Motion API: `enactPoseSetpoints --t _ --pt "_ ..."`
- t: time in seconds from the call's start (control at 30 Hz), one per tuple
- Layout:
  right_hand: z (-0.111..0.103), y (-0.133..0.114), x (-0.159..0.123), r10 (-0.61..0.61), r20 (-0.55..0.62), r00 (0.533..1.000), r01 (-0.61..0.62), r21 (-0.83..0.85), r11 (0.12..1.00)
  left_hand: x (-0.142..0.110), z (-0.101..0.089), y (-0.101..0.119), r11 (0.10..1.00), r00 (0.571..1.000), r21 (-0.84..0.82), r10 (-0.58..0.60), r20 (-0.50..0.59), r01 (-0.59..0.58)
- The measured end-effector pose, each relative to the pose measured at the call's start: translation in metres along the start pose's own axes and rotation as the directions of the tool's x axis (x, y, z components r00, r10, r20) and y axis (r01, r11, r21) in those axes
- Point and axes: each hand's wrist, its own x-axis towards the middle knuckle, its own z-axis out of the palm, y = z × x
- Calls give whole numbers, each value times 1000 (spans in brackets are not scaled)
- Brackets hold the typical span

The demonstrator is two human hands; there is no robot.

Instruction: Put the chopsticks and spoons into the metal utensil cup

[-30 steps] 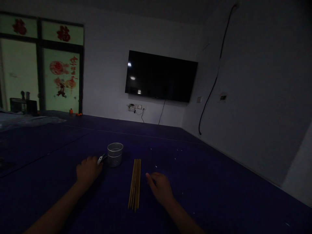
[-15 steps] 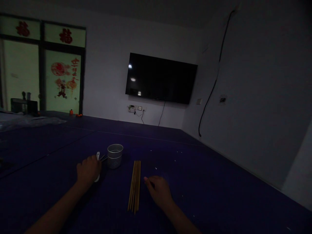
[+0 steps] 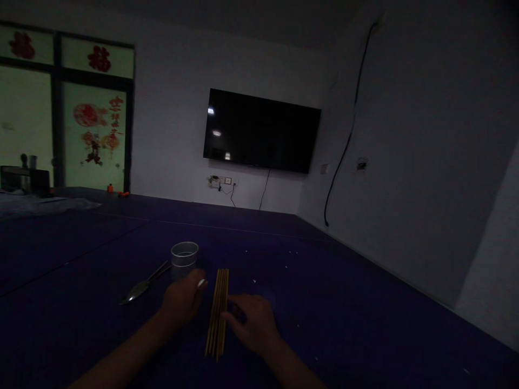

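My left hand [image 3: 182, 297] is closed around a slim white utensil [image 3: 201, 282]; only its pale tip shows past my fingers, and its exact kind is hidden. That hand is in front of a grey metal cup [image 3: 184, 256] and covers the cup's lower part. A bundle of several wooden chopsticks [image 3: 217, 319] lies on the purple tabletop between my hands. At the bundle's right edge, my right hand [image 3: 253, 321] has its thumb and fingers apart, the tips over or against the sticks. Left of the cup rest metal spoons [image 3: 140, 289] with their handles toward it.
Small white scraps [image 3: 254, 280] are scattered over the purple table [image 3: 344, 302]. Clear plastic sheeting [image 3: 48, 204] and small orange objects [image 3: 124, 193] are at the far left. A wall [image 3: 405, 216] with a hanging black cable [image 3: 344, 146] borders the right side.
My left hand has moved right with the white utensil, from beside the cup to in front of it, uncovering the metal spoons. My right hand has come left to the chopsticks. The view has shifted slightly.
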Motion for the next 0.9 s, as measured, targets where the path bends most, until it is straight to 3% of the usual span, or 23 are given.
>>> enactPoseSetpoints --t 0.07,0.13,0.3,0.53,0.73,0.9 --pt "0 -2 -1 -32 9 999 32 2 999 3 16 18 990 1000 -141 1 29 3" --pt "0 -2 -1 -43 29 999 43 -8 999 4 30 31 970 1000 -242 -19 -15 15" --pt "1 3 0 -20 142 990 26 -45 999 -2 50 44 920 995 -387 -82 -52 55" --pt "1 5 1 13 172 985 -3 -58 998 -10 42 48 857 991 -501 -135 11 123" --pt "1 13 2 77 196 978 -63 -76 995 -11 41 49 830 996 -553 -34 85 76" --pt "4 18 0 53 181 982 -40 -71 997 -10 41 47 820 991 -568 0 135 77"
